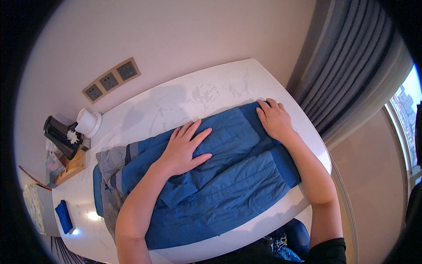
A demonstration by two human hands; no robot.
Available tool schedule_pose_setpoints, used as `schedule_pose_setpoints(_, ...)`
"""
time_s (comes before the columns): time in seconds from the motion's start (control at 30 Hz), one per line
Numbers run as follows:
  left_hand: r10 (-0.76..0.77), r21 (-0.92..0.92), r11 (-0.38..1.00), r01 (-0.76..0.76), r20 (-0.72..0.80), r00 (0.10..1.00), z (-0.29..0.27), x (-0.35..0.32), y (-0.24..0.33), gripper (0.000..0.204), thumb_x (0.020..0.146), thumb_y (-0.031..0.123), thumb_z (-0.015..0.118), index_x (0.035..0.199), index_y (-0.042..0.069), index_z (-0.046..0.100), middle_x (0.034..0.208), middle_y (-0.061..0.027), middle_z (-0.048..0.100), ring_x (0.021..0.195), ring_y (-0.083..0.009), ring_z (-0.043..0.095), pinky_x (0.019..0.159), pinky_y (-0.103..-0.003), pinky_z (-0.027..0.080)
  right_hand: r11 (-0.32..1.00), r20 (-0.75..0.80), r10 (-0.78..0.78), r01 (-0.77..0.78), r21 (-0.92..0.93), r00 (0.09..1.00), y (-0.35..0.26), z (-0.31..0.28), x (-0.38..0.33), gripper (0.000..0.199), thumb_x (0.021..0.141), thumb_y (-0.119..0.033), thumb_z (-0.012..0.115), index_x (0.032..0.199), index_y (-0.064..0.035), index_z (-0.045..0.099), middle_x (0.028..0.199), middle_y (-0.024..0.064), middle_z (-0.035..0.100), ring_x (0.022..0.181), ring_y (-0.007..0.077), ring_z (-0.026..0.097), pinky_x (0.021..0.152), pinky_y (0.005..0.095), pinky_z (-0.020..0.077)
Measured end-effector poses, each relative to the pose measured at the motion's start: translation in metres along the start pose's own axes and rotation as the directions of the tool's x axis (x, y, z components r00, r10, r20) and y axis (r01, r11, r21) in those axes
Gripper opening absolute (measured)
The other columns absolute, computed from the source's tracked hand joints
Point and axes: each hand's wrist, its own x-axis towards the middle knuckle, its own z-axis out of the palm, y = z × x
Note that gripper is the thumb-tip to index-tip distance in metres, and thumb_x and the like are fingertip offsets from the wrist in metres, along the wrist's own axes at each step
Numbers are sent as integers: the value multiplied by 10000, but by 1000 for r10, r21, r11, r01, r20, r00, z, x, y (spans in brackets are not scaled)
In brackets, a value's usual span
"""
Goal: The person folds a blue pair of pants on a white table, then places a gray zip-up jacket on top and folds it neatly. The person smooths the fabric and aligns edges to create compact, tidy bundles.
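Note:
A blue padded jacket [220, 171] lies folded on the white table, with its ribbed hem toward the right and grey lining showing at its left end. My left hand [182, 152] rests flat on the middle of the jacket, fingers spread. At the far right corner my right hand [276, 119] has its fingers curled on the hem, thumb close to the index finger. The layers under the top fabric are hidden.
White marbled table [176, 105] against a wall with sockets [110, 81]. At the left stand a white cup [86, 121], a dark pitcher-like container [61, 136] and a wooden box [70, 167]. A small dark-blue folded item [64, 217] lies near the left edge. Grey curtains [347, 70] hang at right.

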Motion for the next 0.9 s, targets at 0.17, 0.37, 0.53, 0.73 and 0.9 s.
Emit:
schedule_pose_setpoints(0.17,-6,4,1000,6,4,1000,-1,0,1,675,908,462,630,1492,205,411,1588,-168,254,1443,-389,275,1182,-505,229,998,-87,-53,50,-30,995,2,1,1,306,980,-303,514,1207,-153,653,1146,173,606,993,360,620,814,457,551)
schedule_pose_setpoints(0.37,-10,9,1000,10,8,1000,0,-1,-1,676,912,467,623,1497,209,404,1590,-166,251,1446,-386,269,1183,-504,227,998,-91,5,-11,-66,996,-8,-9,1,325,952,-348,548,1139,-115,673,1032,178,586,848,351,664,736,450,562)
schedule_pose_setpoints(0.53,-11,9,1000,11,10,1000,-2,0,0,673,910,459,628,1495,210,406,1590,-167,252,1445,-385,273,1182,-504,228,992,20,98,-96,-79,995,-7,-15,3,463,956,-454,504,1174,-71,645,1068,210,582,835,381,677,741,475,556)
schedule_pose_setpoints(0.73,-5,12,1000,5,2,1000,-1,0,-1,667,911,457,629,1491,208,411,1591,-168,251,1442,-386,281,1180,-505,231,977,86,164,-150,-153,983,-11,-24,3,535,968,-506,454,1196,-55,629,1056,248,603,841,393,682,741,481,551)
schedule_pose_setpoints(0.9,-2,7,1000,2,3,1000,-1,0,0,661,919,452,620,1493,202,408,1591,-170,250,1447,-380,272,1183,-498,229,982,67,128,-117,-151,989,-9,-23,3,540,967,-519,449,1159,-51,639,947,236,654,826,392,688,729,489,551)
